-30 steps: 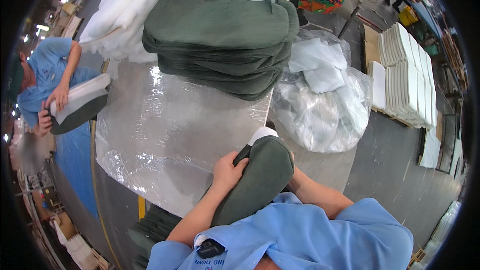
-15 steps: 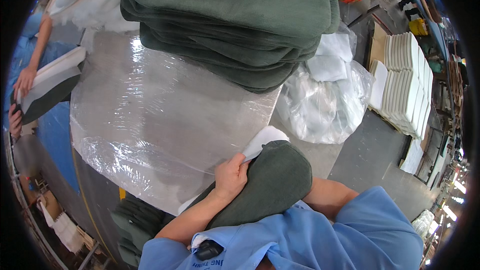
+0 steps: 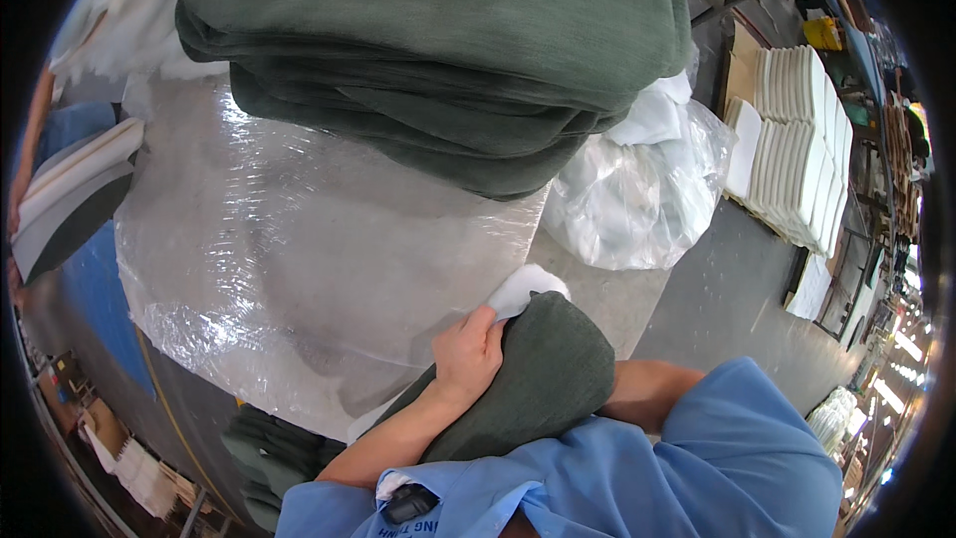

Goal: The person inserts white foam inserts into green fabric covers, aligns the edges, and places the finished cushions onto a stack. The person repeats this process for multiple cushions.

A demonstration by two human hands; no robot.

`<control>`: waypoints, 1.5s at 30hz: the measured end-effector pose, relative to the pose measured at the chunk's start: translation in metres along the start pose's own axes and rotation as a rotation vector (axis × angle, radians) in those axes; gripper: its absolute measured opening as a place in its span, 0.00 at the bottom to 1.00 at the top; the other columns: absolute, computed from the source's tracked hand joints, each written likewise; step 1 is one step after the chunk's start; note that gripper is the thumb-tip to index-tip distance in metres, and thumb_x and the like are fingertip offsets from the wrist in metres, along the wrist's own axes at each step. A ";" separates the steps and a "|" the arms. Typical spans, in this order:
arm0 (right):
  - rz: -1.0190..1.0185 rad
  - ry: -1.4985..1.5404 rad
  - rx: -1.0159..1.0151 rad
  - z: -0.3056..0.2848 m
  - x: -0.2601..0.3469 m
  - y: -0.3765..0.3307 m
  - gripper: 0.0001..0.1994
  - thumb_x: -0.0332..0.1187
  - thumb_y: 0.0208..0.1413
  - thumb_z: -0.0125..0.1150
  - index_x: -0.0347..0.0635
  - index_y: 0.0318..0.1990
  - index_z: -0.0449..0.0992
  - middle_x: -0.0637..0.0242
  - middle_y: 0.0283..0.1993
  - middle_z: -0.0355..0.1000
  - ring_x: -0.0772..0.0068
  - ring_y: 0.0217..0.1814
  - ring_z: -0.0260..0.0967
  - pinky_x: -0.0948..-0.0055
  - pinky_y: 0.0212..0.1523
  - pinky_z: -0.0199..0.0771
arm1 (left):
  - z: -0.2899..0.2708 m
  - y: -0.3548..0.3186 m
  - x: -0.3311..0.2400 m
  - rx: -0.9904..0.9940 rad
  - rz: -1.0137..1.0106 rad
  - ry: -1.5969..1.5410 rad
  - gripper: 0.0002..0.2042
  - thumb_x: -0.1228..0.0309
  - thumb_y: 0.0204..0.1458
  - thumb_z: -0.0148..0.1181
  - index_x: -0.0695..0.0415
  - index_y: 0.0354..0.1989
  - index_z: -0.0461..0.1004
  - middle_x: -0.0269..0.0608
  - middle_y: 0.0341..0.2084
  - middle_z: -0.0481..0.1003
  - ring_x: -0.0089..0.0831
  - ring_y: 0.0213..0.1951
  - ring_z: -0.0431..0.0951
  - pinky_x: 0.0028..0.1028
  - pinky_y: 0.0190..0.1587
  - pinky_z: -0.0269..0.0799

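Note:
A dark green fabric cover (image 3: 533, 369) is held up against my blue shirt, its rounded end toward the upper right. White fluffy padding (image 3: 530, 289) shows at its open edge. My left hand (image 3: 468, 354) grips that edge, thumb on the near side and fingers curled round the fabric and padding. My right forearm reaches behind the cover from the right, and the cover hides the right hand. Ahead lies a tall stack of dark green covers (image 3: 428, 30) on the plastic-wrapped table (image 3: 329, 239).
A clear bag of white material (image 3: 637, 204) sits right of the stack. White pads (image 3: 797, 139) are piled beyond it. At far left, a co-worker's arm (image 3: 35, 130) is beside another green-and-white piece (image 3: 80, 199). More dark green pieces (image 3: 269, 448) lie below the table's near edge.
The view has shifted, so the stack looks larger and further left. My left hand keeps its grip with little movement. The co-worker's hands no longer show.

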State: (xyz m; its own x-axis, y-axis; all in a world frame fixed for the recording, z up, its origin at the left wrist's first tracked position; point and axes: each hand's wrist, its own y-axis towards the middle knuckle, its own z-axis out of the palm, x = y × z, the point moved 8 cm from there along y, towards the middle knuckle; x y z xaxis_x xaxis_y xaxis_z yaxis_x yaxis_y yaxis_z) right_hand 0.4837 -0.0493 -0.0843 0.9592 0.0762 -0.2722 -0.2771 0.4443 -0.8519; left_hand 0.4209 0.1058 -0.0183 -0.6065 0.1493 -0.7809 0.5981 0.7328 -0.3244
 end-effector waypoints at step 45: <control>-0.156 -0.035 0.019 -0.022 0.000 0.020 0.20 0.48 0.68 0.59 0.39 0.53 0.78 0.66 0.44 0.79 0.67 0.44 0.77 0.64 0.50 0.78 | 0.012 0.010 -0.008 0.092 0.096 0.172 0.14 0.66 0.64 0.63 0.58 0.28 0.69 0.51 0.21 0.74 0.56 0.26 0.76 0.49 0.27 0.68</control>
State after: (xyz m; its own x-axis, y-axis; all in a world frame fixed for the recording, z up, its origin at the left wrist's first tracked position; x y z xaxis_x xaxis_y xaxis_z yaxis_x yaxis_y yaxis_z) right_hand 0.4765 -0.0602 -0.1112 0.9920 0.0360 -0.1213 -0.1239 0.4701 -0.8739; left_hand 0.4380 0.1036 -0.0219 -0.6203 0.3320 -0.7106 0.6977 0.6476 -0.3065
